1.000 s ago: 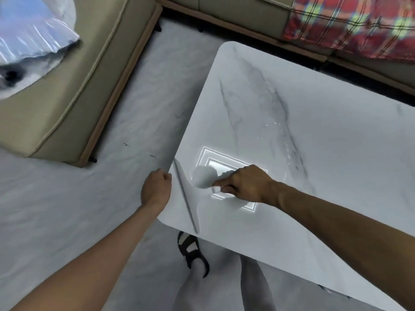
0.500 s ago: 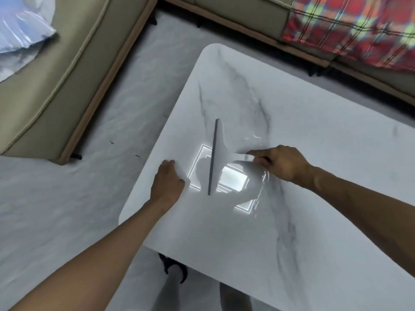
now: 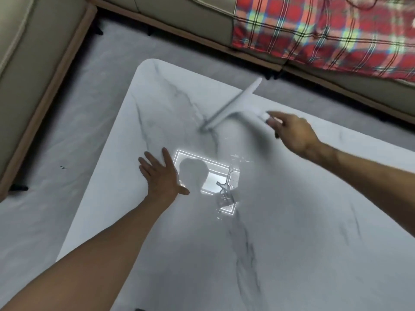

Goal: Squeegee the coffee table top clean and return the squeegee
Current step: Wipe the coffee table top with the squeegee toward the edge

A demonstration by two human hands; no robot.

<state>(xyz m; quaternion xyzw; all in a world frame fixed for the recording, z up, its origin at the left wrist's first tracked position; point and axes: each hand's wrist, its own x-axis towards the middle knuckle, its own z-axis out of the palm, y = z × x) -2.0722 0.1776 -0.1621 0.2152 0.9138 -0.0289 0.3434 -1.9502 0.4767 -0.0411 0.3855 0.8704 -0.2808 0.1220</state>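
A white marble-look coffee table top (image 3: 280,232) fills the lower right of the head view. My right hand (image 3: 292,131) grips the handle of a pale grey squeegee (image 3: 233,106), blurred by motion, whose blade lies across the far part of the table near its back edge. My left hand (image 3: 160,173) rests flat on the table near the left edge, fingers spread, holding nothing. A small streak of water (image 3: 225,189) glistens on the top in the bright reflection of a ceiling light, between the two hands.
A beige sofa (image 3: 33,52) runs along the left and back, close to the table. A red plaid blanket (image 3: 325,30) lies on the back sofa. Grey carpet (image 3: 78,142) covers the floor between table and sofa.
The right hand has swept the squeegee from the table's near left corner across to the far side. The left hand has moved from the table edge onto the top and spread flat.
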